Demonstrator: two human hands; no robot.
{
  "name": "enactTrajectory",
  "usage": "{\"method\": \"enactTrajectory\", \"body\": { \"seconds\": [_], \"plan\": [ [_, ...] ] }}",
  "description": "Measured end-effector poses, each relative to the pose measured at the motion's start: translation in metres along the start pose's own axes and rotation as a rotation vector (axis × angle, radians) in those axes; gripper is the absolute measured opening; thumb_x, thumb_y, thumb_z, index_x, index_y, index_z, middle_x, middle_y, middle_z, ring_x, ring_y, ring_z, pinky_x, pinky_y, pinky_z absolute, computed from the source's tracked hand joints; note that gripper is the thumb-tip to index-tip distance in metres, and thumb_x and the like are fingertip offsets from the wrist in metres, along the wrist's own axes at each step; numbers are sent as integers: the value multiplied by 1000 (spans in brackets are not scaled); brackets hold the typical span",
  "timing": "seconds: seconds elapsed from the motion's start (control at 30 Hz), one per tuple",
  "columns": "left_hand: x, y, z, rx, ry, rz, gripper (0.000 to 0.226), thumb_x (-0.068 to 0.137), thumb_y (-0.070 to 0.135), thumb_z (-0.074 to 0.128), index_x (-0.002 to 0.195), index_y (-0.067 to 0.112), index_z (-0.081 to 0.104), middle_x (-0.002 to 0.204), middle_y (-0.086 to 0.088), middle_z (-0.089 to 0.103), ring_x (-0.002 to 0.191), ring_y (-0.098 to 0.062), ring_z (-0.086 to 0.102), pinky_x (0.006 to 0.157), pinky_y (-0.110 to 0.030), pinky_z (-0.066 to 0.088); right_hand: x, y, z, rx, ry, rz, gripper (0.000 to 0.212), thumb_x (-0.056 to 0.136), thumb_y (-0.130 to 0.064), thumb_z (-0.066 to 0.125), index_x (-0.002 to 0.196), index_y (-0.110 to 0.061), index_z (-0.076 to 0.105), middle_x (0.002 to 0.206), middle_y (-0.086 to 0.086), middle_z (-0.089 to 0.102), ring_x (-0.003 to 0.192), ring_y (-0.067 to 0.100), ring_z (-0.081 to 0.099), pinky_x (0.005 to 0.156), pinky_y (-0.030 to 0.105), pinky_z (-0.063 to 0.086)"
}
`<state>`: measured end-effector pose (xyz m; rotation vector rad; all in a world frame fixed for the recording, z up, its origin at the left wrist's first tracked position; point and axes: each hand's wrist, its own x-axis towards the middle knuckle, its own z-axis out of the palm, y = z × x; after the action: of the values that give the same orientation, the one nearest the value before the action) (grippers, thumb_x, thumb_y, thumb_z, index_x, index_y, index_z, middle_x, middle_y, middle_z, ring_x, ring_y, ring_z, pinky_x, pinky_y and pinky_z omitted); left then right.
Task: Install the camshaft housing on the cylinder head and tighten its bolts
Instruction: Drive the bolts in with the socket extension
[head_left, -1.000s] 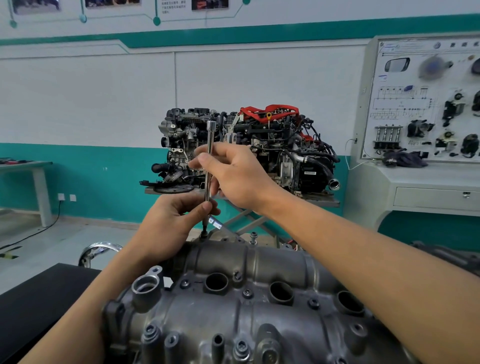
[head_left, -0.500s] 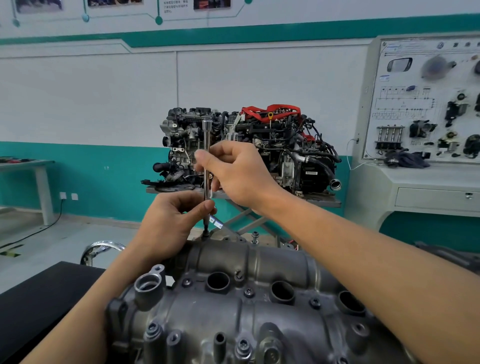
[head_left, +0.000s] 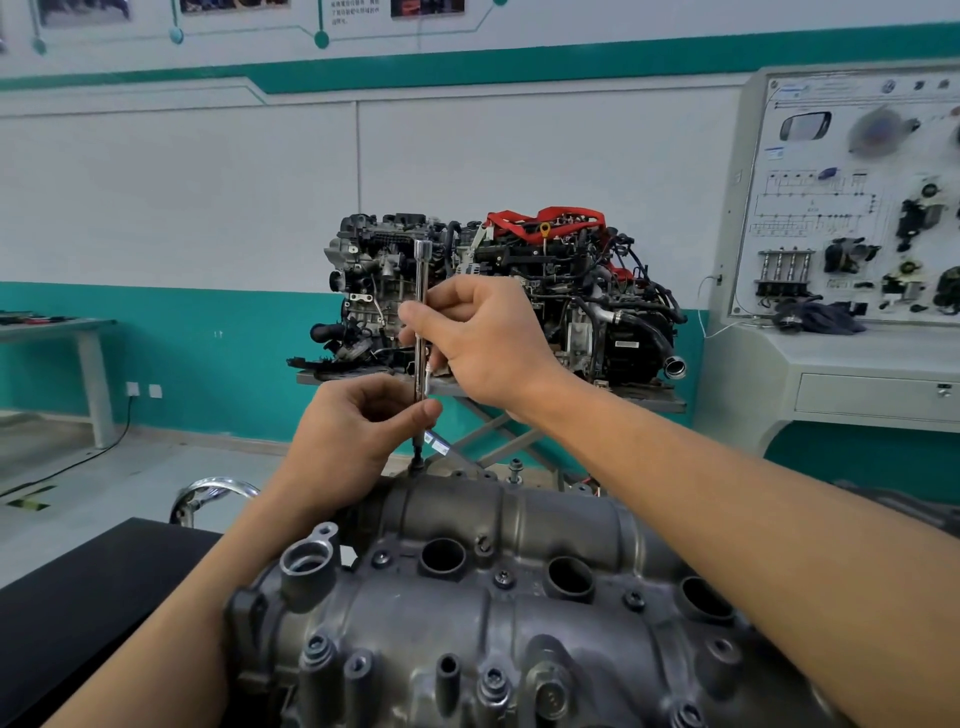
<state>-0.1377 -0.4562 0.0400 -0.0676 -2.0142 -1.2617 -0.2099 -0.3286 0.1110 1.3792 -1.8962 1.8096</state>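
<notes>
The slim chrome extension bar (head_left: 421, 291) is standing upright on the same far-edge bolt (head_left: 415, 462) as a second ago. Only the right hand (head_left: 488, 343) has shifted, its fingertips rolling round the upper shaft, which suggests the bolt is still being spun down by hand rather than torqued. The left hand (head_left: 348, 441) is still pinching the lower shaft between thumb and curled fingers, steadying it. The camshaft housing (head_left: 519, 613) is lying in the foreground beside the black table (head_left: 93, 587), a dull grey, rough-cast aluminium body with rounded ribs and dark round bores. A neighbouring bolt (head_left: 515, 467) is sitting proud, probably not yet run down.
</notes>
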Motion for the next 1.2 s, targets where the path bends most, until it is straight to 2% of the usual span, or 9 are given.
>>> {"method": "enactTrajectory", "body": {
  "seconds": [0.13,0.3,0.43,0.57,0.67,0.8,0.9,1.03,1.2],
  "plan": [
    [-1,-1,0,-9,12,9,9,87,15,73,79,11,74,71,2,77,66,-3,71,62,-9,50,1,0,1,-72,42,-37,15,90,-11,73,77,-5,70,73,11,75,42,-1,57,49,15,45],
    [-2,2,1,-75,-37,-10,10,92,10,66,87,12,74,80,-4,78,63,-3,70,65,-15,56,5,1,2,-177,93,-75,26,84,-17,80,62,-20,66,63,2,73,45,4,61,55,25,49],
    [-3,2,0,-86,-57,-8,11,93,9,64,90,13,74,82,-2,79,66,-4,72,65,-13,55,4,0,0,-118,-10,-32,14,92,-19,71,79,-11,72,69,2,74,47,3,61,53,21,48],
    [-2,0,0,-94,-44,-15,13,94,8,64,92,17,74,79,3,79,68,-5,72,66,-14,56,2,-1,0,-70,-153,-5,17,103,-13,53,92,-10,66,81,5,73,49,13,56,49,22,50],
    [-3,0,0,-96,-49,-12,14,94,7,63,92,17,74,79,3,79,69,-4,73,66,-14,56,3,0,-1,-127,-148,-15,24,102,-10,52,88,2,68,81,11,74,51,19,60,45,20,46],
    [-3,0,0,-93,-42,-4,12,94,8,63,95,14,74,80,2,79,69,-5,73,67,-15,56,4,2,2,-161,-94,-53,29,99,-9,57,78,6,69,73,16,73,48,24,65,51,35,57],
    [-3,1,1,-85,-44,7,12,94,6,63,96,10,73,79,3,79,65,-2,71,65,-13,56,4,2,4,-158,-53,-61,28,97,-10,60,74,4,70,65,9,72,44,22,65,50,38,59],
    [-5,4,2,-125,-33,10,14,93,2,64,93,14,73,74,6,78,65,-3,72,63,-12,55,1,0,3,-138,-44,-46,27,97,-12,61,75,0,70,65,5,71,45,20,64,47,30,54],
    [-7,5,2,-128,18,25,18,89,-1,68,92,16,74,71,6,77,65,-7,73,64,-14,56,-6,1,3,-107,-37,-111,27,99,-9,59,74,-1,67,50,-9,62,43,18,59,46,29,53]
  ]
}}
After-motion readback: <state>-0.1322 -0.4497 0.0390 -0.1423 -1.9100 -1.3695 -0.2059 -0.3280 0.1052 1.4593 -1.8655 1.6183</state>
